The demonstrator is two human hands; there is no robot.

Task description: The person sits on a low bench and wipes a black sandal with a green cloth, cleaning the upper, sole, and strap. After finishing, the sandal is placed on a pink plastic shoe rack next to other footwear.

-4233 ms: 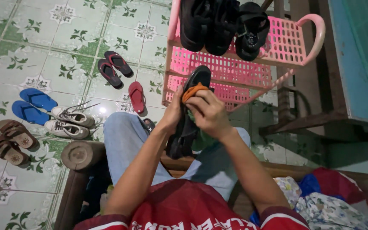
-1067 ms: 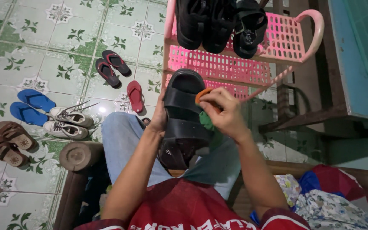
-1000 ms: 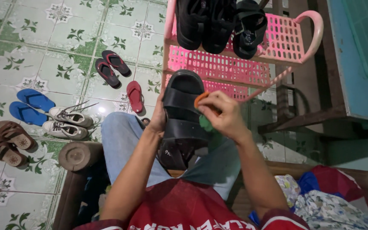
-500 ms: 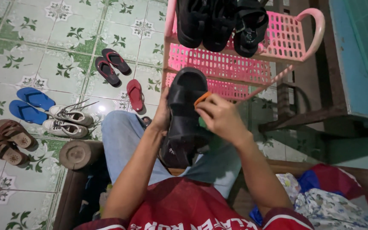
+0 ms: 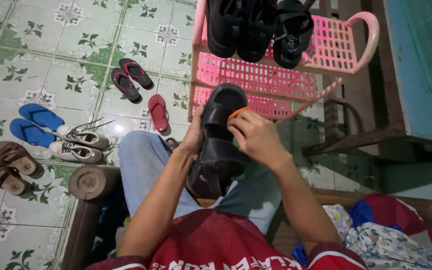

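Black two-strap sandal (image 5: pixel 217 142), chunky sole, held tilted above the lap, just near of the pink rack (image 5: pixel 276 80). Left hand (image 5: pixel 194 137) grips its left edge, fingers curled behind. Right hand (image 5: pixel 256 136) fingers pinched shut on an orange cloth (image 5: pixel 237 113), pressed against the upper strap.
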